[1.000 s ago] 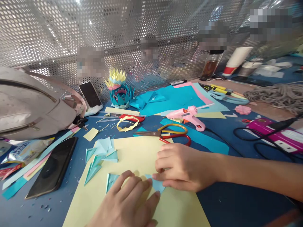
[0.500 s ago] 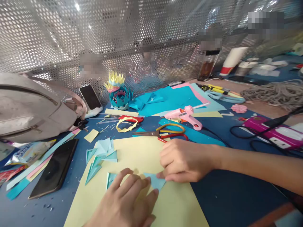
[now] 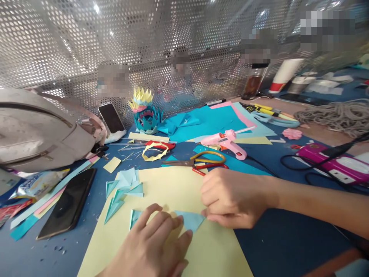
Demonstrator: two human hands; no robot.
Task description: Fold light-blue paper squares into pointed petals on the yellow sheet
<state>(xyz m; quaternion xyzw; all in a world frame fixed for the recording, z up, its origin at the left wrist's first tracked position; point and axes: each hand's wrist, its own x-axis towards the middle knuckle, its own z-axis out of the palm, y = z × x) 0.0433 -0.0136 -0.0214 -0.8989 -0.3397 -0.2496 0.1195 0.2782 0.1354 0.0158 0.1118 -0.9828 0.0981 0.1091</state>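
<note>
A folded light-blue paper triangle (image 3: 191, 221) lies on a large pale-yellow sheet (image 3: 164, 184). My left hand (image 3: 155, 244) is spread, with fingertips touching the triangle's left side and lower edge. At the triangle's right tip, my right hand (image 3: 230, 198) is curled closed, one fingertip on the corner and nothing visible inside the fist. Partly covered by my left fingers is another light-blue folded piece (image 3: 134, 218). More folded light-blue pieces (image 3: 127, 181) sit at the sheet's upper left. Just beyond my right hand are scissors (image 3: 184, 163) with yellow and red handles.
A pink glue gun (image 3: 226, 141) rests behind the scissors. Blue and yellow paper crowns (image 3: 147, 119) stand near the perforated metal screen (image 3: 184, 34). To the left are a dark phone (image 3: 69, 204) and a backpack (image 3: 40, 130); at right, a magenta power strip (image 3: 331, 161) with cords.
My right hand has slid slightly right along the paper triangle's upper edge to its corner. My left hand stays in nearly the same place.
</note>
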